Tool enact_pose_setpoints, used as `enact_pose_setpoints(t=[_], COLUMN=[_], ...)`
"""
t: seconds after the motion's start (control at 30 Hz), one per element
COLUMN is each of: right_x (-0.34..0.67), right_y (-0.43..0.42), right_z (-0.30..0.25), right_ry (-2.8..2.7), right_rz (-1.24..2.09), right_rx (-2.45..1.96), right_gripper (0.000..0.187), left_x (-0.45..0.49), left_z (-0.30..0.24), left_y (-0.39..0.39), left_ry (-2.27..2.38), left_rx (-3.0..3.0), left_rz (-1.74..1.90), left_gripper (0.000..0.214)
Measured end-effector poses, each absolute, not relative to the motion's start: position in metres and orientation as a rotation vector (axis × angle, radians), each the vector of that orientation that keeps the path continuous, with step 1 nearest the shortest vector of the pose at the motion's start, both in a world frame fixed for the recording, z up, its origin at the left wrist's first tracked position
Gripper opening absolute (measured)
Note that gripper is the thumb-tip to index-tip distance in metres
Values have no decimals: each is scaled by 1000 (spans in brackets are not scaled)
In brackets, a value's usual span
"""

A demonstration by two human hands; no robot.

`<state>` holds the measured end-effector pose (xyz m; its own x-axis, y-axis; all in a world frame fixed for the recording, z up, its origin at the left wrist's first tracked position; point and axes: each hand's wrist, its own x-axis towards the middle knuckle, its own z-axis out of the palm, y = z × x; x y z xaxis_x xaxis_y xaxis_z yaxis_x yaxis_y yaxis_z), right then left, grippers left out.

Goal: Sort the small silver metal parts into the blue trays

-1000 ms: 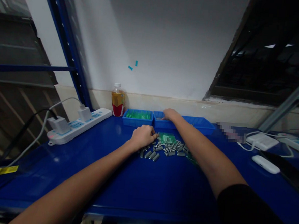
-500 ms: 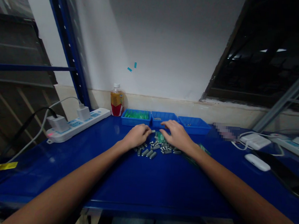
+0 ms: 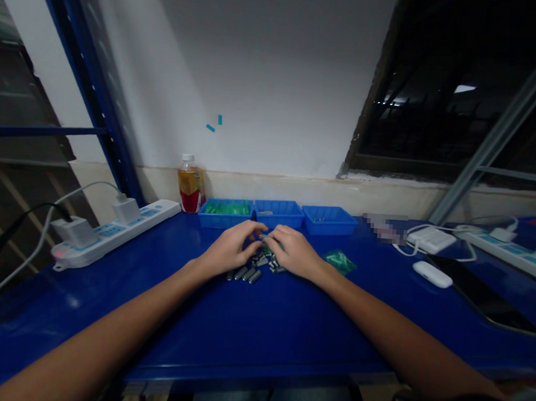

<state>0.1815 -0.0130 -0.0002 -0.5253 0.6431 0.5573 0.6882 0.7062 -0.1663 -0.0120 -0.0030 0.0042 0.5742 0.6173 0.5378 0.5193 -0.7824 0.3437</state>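
Observation:
Both my hands rest over a heap of small grey metal cylinders [image 3: 251, 274] on the blue table [image 3: 260, 327]. My left hand [image 3: 228, 249] has its fingers curled and pinched toward the heap's far side. My right hand [image 3: 292, 250] meets it fingertip to fingertip, its fingers bent around something small I cannot make out. A green circuit board [image 3: 267, 249] peeks out between the hands. Another green piece [image 3: 339, 260] lies flat to the right of my right hand.
Three blue trays stand in a row at the back: left [image 3: 225, 213] with green parts, middle [image 3: 279, 213], right [image 3: 329, 219]. A drink bottle [image 3: 191, 184] and a white power strip [image 3: 111, 232] sit at the left. White chargers [image 3: 430, 239], a case [image 3: 432, 274], a dark phone [image 3: 480, 293] lie at the right.
My right hand came back from the middle tray to the heap and met my left hand. The view has swung to the right, shifting everything leftwards.

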Motion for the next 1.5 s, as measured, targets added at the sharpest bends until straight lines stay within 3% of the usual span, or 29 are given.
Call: enact_pose_setpoints(t=[0.13,0.27,0.37,0.57,0.7,0.93,1.03,1.1,1.33,1.5], right_x=[178,180,180,175,176,179,178,178,176,195], right_y=[-15,-16,-20,-24,-19,-15,-17,-19,-22,5], right_z=[-1,-1,1,4,2,-1,-1,0,2,11], right_ry=[-2268,-2130,-2180,-2235,-2175,-2164,-2128,-2111,-2183,-2010], right_rz=[-23,1,-78,-213,-157,-84,-28,-15,-112,-185], right_rx=[-1002,-961,-884,-865,-875,-887,-865,-834,-834,-969], right_gripper=[30,16,22,13,16,27,16,19,13,14], left_x=[-11,-10,-8,-6,-7,-7,-7,-7,-6,-9], left_z=[3,2,3,5,4,2,4,5,1,-6], left_y=[-4,-4,-6,-10,-11,-10,-12,-12,-8,1], left_ry=[957,1088,1147,1139,1091,986,1023,1073,1136,1133], left_rx=[2732,2724,2715,2636,2561,2568,2556,2545,2528,2591], left_rz=[1000,988,942,911,1037,1147,1147,1149,1026,883], left_gripper=[18,26,31,39,24,17,16,18,33,26])
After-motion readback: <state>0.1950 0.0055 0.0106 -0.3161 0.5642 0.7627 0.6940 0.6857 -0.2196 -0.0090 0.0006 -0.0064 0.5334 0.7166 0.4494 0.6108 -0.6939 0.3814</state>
